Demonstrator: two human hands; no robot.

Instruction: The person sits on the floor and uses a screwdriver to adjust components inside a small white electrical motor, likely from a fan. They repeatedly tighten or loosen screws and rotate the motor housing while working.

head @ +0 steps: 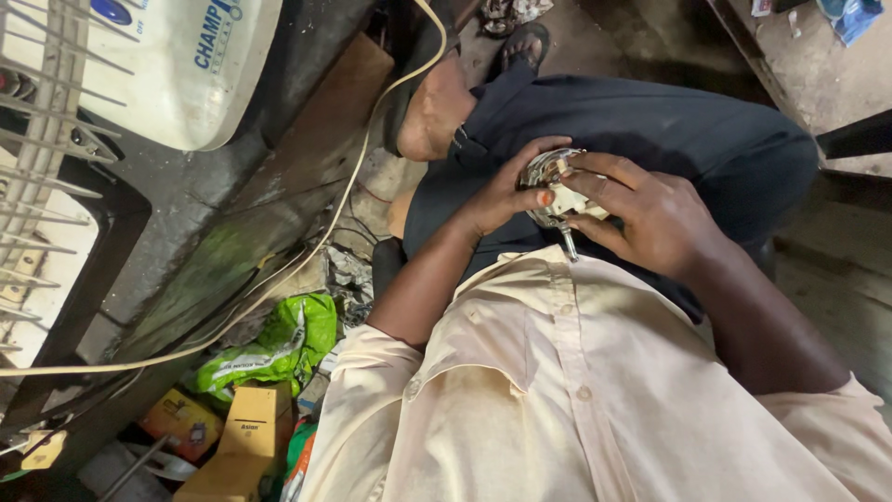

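Both my hands hold a small round metal part (550, 181) with a short shaft sticking out toward my chest, over my lap in dark trousers. My left hand (506, 191) wraps its left side, thumb on the face of the part. My right hand (650, 218) grips it from the right, fingers curled across the top. The hands hide most of the part. My cream shirt (557, 390) fills the lower frame.
A white fan housing (177, 65) and wire grille (37, 139) lie at the upper left. A cream cable (307, 256) runs across the dark floor. A green bag (279, 349) and yellow cardboard boxes (246, 432) sit at the lower left. A sandalled foot (525, 45) shows at top.
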